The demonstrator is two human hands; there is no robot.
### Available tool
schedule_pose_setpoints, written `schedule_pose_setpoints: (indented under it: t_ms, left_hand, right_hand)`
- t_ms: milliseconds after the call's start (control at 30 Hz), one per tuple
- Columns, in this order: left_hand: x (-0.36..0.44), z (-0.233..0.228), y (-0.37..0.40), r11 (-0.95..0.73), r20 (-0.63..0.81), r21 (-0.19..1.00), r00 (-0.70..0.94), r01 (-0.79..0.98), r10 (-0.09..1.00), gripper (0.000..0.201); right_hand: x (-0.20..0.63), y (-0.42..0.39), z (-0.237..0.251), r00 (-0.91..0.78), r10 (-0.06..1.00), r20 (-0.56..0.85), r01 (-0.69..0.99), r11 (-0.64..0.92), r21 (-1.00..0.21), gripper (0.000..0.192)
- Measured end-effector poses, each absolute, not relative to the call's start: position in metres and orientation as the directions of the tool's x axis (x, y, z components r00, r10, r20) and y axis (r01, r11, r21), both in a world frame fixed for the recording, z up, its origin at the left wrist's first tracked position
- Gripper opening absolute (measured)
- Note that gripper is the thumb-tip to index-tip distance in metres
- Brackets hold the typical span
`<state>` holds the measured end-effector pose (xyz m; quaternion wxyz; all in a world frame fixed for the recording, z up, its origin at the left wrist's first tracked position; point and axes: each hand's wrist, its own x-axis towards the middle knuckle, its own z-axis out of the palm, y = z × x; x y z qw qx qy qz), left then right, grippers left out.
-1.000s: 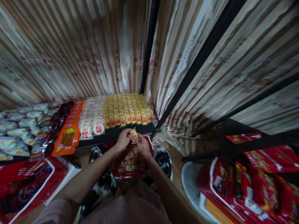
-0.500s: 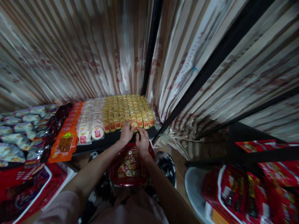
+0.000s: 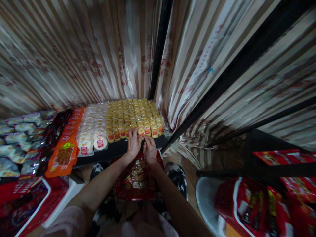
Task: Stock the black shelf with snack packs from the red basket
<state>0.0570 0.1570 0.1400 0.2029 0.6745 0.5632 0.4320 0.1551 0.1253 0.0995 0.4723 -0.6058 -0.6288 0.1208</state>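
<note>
Left hand and right hand pinched 1 yellow snack packet at the shelf front row.

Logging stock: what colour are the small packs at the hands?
Yellow with red labels, the small packs; head view, the only one.

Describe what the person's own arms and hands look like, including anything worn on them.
Both forearms are bare down to the left hand and right hand; no gloves, rings or watch show. Pale pinkish short sleeves cover the upper arms at the bottom edge. The picture is too dim and blurred for finer marks.
</note>
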Motion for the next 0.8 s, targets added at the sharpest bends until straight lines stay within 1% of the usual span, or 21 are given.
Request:
schedule_pose_setpoints:
  t_ms: [133,233,300,500,700,800]
  left_hand:
    - [0.055,0.133,0.153,-0.319,0.395,0.769,-0.02,0.553,0.918,0.031]
    - [0.054,0.127,0.156,-0.313,0.395,0.757,-0.021,0.573,0.918,0.021]
    - [0.055,0.124,0.16,-0.31,0.394,0.752,-0.019,0.582,0.919,0.018]
    - [0.061,0.118,0.168,-0.308,0.402,0.757,-0.038,0.576,0.915,0.019]
    - [0.063,0.116,0.169,-0.289,0.389,0.767,-0.057,0.573,0.92,0.019]
    - [0.065,0.117,0.168,-0.26,0.377,0.765,-0.082,0.589,0.923,0.02]
  right_hand:
    - [0.155,0.125,0.097,0.18,0.88,0.441,0.661,0.224,-0.717,0.044]
    - [0.155,0.125,0.095,0.183,0.871,0.455,0.68,0.222,-0.699,0.046]
    - [0.155,0.125,0.094,0.182,0.869,0.461,0.7,0.214,-0.681,0.046]
    - [0.153,0.126,0.098,0.184,0.879,0.441,0.75,0.165,-0.641,0.05]
    - [0.152,0.126,0.1,0.188,0.875,0.447,0.768,0.153,-0.622,0.047]
    - [0.15,0.127,0.098,0.204,0.881,0.427,0.763,0.13,-0.633,0.046]
